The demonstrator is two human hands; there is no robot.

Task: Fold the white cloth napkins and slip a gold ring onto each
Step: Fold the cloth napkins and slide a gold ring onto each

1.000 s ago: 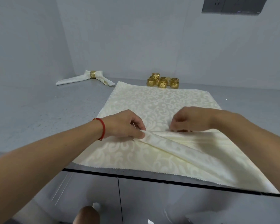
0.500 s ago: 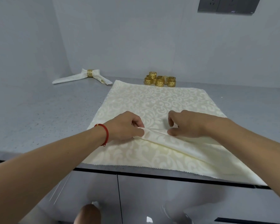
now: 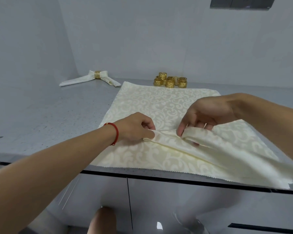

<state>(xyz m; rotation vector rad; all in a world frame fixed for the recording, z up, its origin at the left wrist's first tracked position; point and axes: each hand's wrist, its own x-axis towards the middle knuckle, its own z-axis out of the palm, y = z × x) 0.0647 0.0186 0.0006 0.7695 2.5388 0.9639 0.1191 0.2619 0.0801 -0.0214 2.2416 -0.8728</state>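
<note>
A cream-white patterned napkin [image 3: 161, 105] lies spread on the grey counter, its near right part gathered into pleats. My left hand [image 3: 135, 127] pinches the left end of the pleated fold at the napkin's middle. My right hand [image 3: 205, 114] is lifted a little and pinches the fold's raised edge just to the right. Several gold rings [image 3: 170, 81] stand clustered behind the napkin's far edge. A folded napkin with a gold ring [image 3: 97, 75] on it lies at the back left.
The grey counter [image 3: 41, 115] runs to a wall corner at the back left. Its front edge [image 3: 108, 172] passes just under the napkin's near hem, with grey cabinet doors below. A dark wall socket plate [image 3: 242, 2] sits at the top right.
My right hand has lifted off the cloth and raised the fold's edge. My left hand keeps its pinch at the same spot.
</note>
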